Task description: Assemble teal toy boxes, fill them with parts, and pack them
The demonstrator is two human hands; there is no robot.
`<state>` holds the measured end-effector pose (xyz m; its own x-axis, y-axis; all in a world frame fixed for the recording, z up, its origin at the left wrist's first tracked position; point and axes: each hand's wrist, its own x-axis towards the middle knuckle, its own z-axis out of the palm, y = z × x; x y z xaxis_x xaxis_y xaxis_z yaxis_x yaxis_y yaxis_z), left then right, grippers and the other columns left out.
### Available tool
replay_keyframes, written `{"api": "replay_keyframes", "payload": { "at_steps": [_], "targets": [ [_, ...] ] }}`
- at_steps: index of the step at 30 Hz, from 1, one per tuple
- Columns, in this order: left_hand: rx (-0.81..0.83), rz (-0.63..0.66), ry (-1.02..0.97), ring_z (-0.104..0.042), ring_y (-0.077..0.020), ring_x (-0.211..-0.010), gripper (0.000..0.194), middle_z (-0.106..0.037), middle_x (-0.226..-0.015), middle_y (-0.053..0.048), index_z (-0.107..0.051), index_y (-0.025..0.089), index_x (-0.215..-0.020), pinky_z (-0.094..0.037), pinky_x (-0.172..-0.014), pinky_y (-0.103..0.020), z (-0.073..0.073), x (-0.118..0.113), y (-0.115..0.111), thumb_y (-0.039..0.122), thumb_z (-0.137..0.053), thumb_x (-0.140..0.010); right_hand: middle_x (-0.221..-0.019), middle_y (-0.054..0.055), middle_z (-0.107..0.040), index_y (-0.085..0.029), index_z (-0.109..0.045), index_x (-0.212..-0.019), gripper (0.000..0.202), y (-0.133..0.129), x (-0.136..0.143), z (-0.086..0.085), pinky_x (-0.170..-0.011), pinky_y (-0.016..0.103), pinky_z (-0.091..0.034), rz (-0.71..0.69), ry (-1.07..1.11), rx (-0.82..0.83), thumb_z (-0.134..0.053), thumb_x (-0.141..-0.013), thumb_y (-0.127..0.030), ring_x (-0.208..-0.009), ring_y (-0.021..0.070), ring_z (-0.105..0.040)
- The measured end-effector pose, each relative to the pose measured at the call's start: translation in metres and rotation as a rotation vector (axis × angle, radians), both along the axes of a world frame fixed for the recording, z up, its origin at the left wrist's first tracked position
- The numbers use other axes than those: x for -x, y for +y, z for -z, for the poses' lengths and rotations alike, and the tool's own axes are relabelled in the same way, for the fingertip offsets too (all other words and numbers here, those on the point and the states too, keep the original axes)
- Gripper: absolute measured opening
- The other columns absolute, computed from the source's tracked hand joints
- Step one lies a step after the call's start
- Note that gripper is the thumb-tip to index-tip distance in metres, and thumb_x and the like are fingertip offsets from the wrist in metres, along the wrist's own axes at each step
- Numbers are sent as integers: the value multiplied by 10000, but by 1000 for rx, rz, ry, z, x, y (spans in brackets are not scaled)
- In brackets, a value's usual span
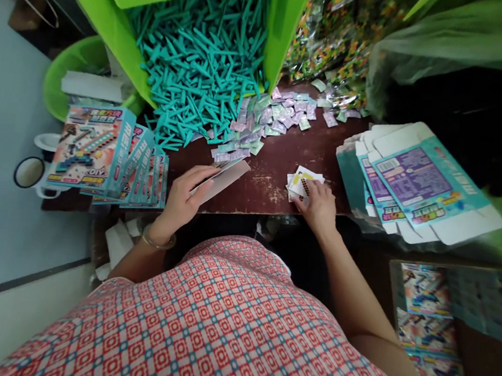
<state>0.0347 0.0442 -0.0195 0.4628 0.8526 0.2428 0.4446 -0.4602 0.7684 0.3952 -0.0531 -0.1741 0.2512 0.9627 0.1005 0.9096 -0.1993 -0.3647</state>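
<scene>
Pale grey, thin flat piece (227, 184) is clamped in my left hand (181, 198) at the dark red-brown table's (279, 148) edge, seemingly for steadiness, while my right hand (321, 209) touches small white-and-yellow printed cards (300, 178), whether gripping, I cannot tell.

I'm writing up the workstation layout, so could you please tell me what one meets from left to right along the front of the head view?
Dark-rimmed mug, printed boxes, left hand, right hand, stacked flat cartons.
</scene>
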Motion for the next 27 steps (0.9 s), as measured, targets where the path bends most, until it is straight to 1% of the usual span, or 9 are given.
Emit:
{"api": "replay_keyframes", "payload": {
  "at_steps": [3,8,10,13,15,17,21,24,27],
  "targets": [
    [2,-1,-18,-718,-249,-1185,427,-768,-1270,-107,-761,199,-1245,-569,-1074,-407,0,2,0,504,-506,-1089,-1386,226,-669,-123,-671,-1344,418,8,11,7,-932,468,-457,30,-138,56,-587,-1018,-371,-1163,377,-594],
    [11,-20,-16,-716,-252,-1188,429,-764,-1274,-105,-751,205,-1258,-569,-1073,-411,1,5,-1,506,-493,-1095,-1037,185,-771,-148,-763,-1003,322,20,6,-5,-858,427,-480,41,-82,60,-465,-1044,-261,-932,297,-661],
    [12,-19,-28,-718,-248,-1186,434,-766,-1270,-107,-752,201,-1255,-569,-1070,-403,1,5,0,510,-493,-1095,-972,170,-774,-183,-760,-919,331,21,1,-32,-821,439,-519,67,0,-39,-479,-1047,-301,-898,302,-683],
    [22,-22,-34,-724,-244,-1176,471,-775,-1251,-109,-762,203,-1241,-572,-1064,-397,-1,4,3,549,-479,-1092,-972,111,-784,-257,-770,-935,262,17,8,-97,-844,484,-580,9,173,-375,-568,-1053,-377,-931,313,-722],
    [38,-17,-26,-728,-252,-1171,517,-779,-1241,-112,-769,207,-1227,-576,-1061,-407,-2,4,6,600,-467,-1081,-1019,36,-787,-331,-777,-1027,139,18,26,-140,-920,503,-596,-183,267,-552,-638,-1040,-339,-975,289,-736],
    [58,-2,-12,-732,-261,-1169,561,-781,-1234,-114,-773,218,-1210,-581,-1058,-418,-3,3,8,655,-452,-1066,-1078,-25,-787,-393,-769,-1117,169,29,57,-164,-984,504,-592,-477,299,-608,-649,-1041,-300,-1010,262,-736],
    [36,23,-22,-736,-257,-1161,536,-780,-1229,-104,-767,255,-1203,-594,-1048,-421,-2,9,10,652,-432,-1073,-1187,0,-789,-338,-773,-1212,267,69,130,-149,-1047,489,-562,-873,255,-430,-536,-1098,-288,-1099,242,-712],
    [-86,-44,-54,-730,-247,-1182,419,-770,-1259,-73,-729,268,-1276,-598,-1058,-437,1,18,4,503,-419,-1121,-1275,46,-772,-305,-760,-1279,270,92,152,-118,-1129,527,-505,-921,308,-421,-580,-1085,-362,-1204,265,-681],
    [-240,-116,-23,-644,-274,-1368,420,-665,-1480,-68,-589,302,-1500,-539,-1169,-486,14,21,-8,362,-384,-1137,-1288,55,-766,-305,-755,-1283,283,108,131,-98,-1132,527,-486,-798,356,-525,-559,-1085,-355,-1244,262,-667]
  ]
}}
